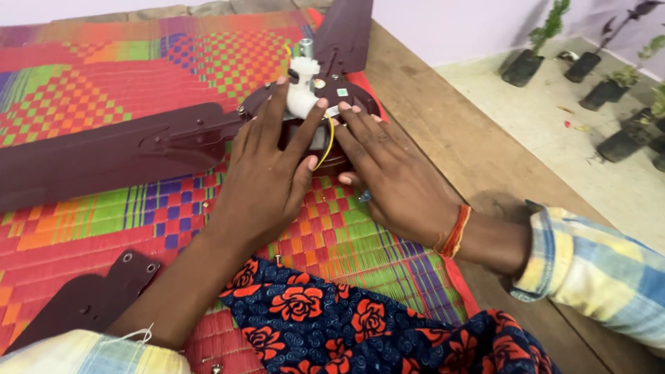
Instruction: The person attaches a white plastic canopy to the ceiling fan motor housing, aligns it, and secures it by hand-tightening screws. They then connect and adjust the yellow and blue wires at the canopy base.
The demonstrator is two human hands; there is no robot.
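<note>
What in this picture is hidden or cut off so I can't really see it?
- Head view: most of the fan motor hub is covered by the left hand and right hand.
- Upper blade: cut off by the top edge.
- Loose blade: cut off at the left edge.
- Small screws on the mat: too small to make out.

You are working in soft, even daylight that seems to come from the right, where the pale floor (pixel 554 118) looks washed out and the potted plants (pixel 609 76) cast faint shadows. Your left hand (pixel 267 176) and right hand (pixel 391 173) lay only soft shadows on the woven mat (pixel 104 76), while the maroon fan blade (pixel 111 156) carries a mild sheen and the white fitting (pixel 303 86) sits near overexposure. The centre is sharp, but the edges bend with the wide lens and your near sleeve (pixel 90 353) is slightly soft.
</note>
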